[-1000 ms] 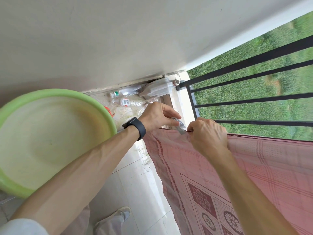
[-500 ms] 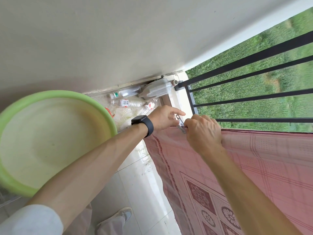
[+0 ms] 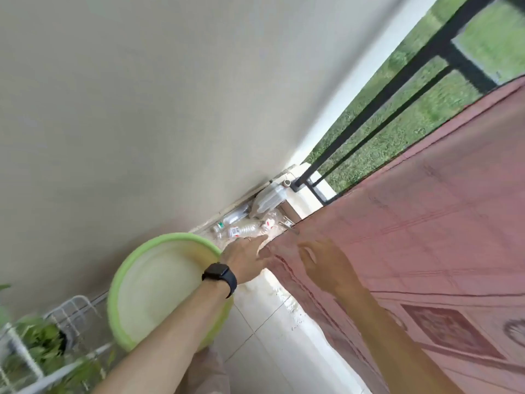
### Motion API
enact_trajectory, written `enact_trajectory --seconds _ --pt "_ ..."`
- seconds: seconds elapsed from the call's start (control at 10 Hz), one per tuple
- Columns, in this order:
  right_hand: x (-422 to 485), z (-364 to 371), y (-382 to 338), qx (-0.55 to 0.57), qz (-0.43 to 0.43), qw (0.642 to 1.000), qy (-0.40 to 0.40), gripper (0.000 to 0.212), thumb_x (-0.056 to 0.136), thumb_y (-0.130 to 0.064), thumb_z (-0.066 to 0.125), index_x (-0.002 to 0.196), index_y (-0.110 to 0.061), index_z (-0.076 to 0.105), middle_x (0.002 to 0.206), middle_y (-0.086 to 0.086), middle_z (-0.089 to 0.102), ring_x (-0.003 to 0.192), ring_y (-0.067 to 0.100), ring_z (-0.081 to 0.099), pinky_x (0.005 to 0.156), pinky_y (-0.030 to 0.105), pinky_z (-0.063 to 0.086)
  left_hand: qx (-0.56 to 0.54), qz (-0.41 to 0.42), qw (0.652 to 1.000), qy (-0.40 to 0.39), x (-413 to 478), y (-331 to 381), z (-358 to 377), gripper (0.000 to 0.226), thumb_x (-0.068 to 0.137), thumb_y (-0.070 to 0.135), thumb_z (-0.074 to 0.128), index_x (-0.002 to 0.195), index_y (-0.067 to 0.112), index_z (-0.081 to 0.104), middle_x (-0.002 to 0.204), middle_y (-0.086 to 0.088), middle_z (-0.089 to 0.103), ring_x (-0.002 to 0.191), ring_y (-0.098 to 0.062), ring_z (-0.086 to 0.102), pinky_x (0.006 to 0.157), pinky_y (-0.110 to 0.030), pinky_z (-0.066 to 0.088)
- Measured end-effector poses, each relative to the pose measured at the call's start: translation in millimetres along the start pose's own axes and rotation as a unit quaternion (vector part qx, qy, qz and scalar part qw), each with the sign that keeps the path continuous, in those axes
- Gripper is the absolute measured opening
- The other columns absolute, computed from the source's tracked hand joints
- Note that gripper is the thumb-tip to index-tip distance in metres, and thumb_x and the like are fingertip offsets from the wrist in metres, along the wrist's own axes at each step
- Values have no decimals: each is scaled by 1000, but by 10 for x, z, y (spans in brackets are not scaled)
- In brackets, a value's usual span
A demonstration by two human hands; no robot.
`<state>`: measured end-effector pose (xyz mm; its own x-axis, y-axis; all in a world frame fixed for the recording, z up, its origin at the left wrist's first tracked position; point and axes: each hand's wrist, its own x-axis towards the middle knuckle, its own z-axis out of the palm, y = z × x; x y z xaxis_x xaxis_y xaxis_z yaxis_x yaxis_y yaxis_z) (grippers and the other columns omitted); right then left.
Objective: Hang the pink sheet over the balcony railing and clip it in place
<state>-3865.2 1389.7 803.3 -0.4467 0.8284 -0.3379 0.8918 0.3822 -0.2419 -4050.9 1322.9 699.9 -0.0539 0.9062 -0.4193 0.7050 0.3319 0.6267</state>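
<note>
The pink patterned sheet (image 3: 412,237) hangs over the black balcony railing (image 3: 397,81) and covers its lower bars. A small grey clip (image 3: 287,226) sits on the sheet's top left corner at the rail. My left hand (image 3: 245,255), with a black watch on the wrist, reaches toward the sheet's left edge just below the clip, fingers straight and holding nothing. My right hand (image 3: 321,261) hovers in front of the sheet a little below the clip, fingers loosely spread and empty. The frame is motion-blurred.
A big green basin (image 3: 159,291) leans against the wall at the left. Plastic bottles (image 3: 241,229) and a white jug (image 3: 270,199) lie in the floor corner by the railing's end. A white rack with a plant (image 3: 42,336) stands at lower left.
Both hands have let go of the clip and drawn back from the rail; the clip stays on the sheet's corner. The view has tilted sharply.
</note>
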Motion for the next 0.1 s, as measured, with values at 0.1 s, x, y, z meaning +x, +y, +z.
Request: enact_trajectory --seconds 0.1 --pt "-576 -47 46 82 35 995 49 27 100 -30 50 114 -23 72 118 -3 70 114 18 57 95 29 41 90 37 995 36 -453 272 -148 58 93 53 49 144 28 42 142 1 53 128 -24 48 103 -38 39"
